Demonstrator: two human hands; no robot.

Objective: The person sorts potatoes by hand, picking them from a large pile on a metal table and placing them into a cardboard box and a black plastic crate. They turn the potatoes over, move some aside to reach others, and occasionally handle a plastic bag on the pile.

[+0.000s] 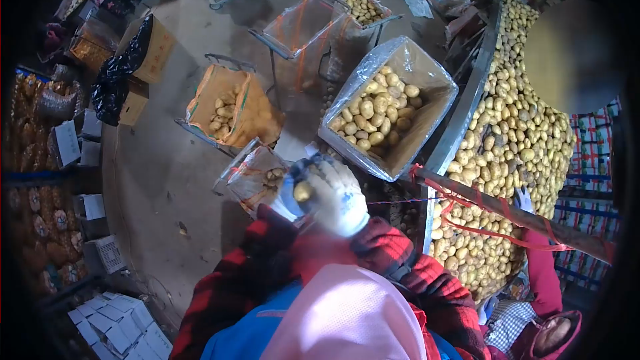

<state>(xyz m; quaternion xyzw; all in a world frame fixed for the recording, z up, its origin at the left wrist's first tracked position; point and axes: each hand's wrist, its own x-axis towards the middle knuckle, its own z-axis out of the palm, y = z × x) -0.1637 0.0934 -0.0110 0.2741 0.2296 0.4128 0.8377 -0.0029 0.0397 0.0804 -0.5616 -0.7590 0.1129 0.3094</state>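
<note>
Both of my hands wear white and blue work gloves and are close together in front of my chest. My left hand [287, 195] is closed around a potato [303, 191]. Right beside it, my right hand [341, 195] is smeared by motion, and its fingers cannot be made out. Just beyond my left hand stands a small mesh bag on a frame [241, 185] with a few potatoes inside. A plastic-lined box [427, 103] of potatoes sits ahead of my right hand.
To the right, a metal-edged sorting table [460, 123] is heaped with potatoes, crossed by a pole [513, 212] with red cord. A co-worker's gloved hand [523, 200] touches the heap. Ahead stand an orange mesh bag [257, 117] and an upright bag frame [303, 27]. Cartons [152, 50] stand left.
</note>
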